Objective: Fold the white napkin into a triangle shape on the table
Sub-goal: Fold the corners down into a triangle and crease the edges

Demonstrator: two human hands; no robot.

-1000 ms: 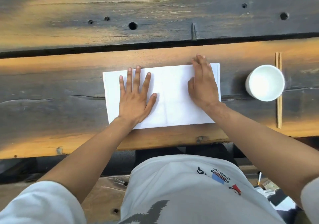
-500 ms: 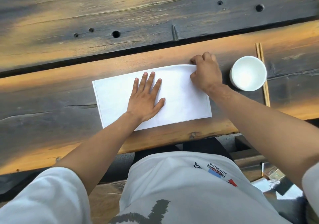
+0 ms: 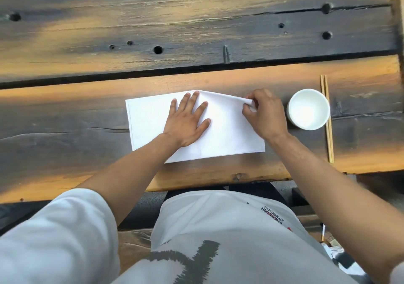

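On the dark, worn wooden counter (image 3: 65, 113), the far right corner of the napkin is now lifted.

The white napkin (image 3: 229, 135) lies as a long rectangle near the counter's front edge. The left hand (image 3: 185, 122) is spread flat on its middle, as it was a second ago. The right hand (image 3: 264, 117), which then rested flat on the corner, now pinches that corner and raises it, so a slanted edge already runs from the left fingertips (image 3: 195, 94). I judge the diagonal fold is beginning. A white cup (image 3: 309, 112) and chopsticks (image 3: 328, 119) stand just beside.

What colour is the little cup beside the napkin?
White, inside and out, on the cup in the head view.
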